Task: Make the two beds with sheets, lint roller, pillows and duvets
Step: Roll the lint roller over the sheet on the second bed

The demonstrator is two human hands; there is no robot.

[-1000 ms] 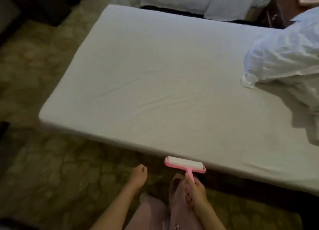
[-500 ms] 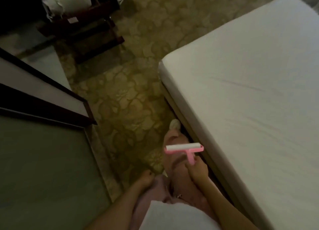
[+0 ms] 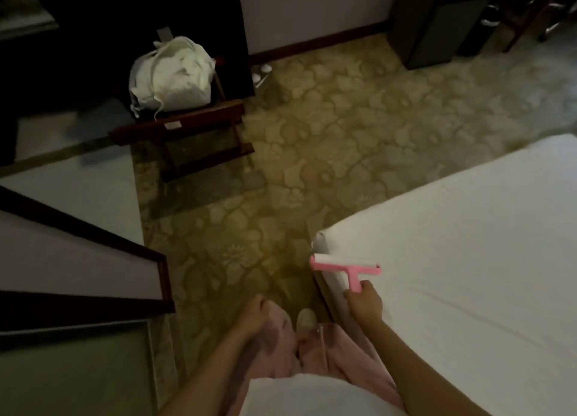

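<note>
My right hand (image 3: 365, 303) has its fingers clamped round the pink handle of the lint roller (image 3: 346, 264), just lower right of centre. The white roll sits right at the corner of the bed (image 3: 468, 259) that fills the right side of the frame, though I honestly can't tell if it's touching. Left hand (image 3: 253, 314) hangs by my pink trousers (image 3: 281, 347) at bottom centre, fingers loosely curled with nothing in them, and up in the upper left there's a white bag (image 3: 171, 75) on a dark wooden rack (image 3: 187, 128), with patterned carpet (image 3: 327, 134) between that and the bed.
</note>
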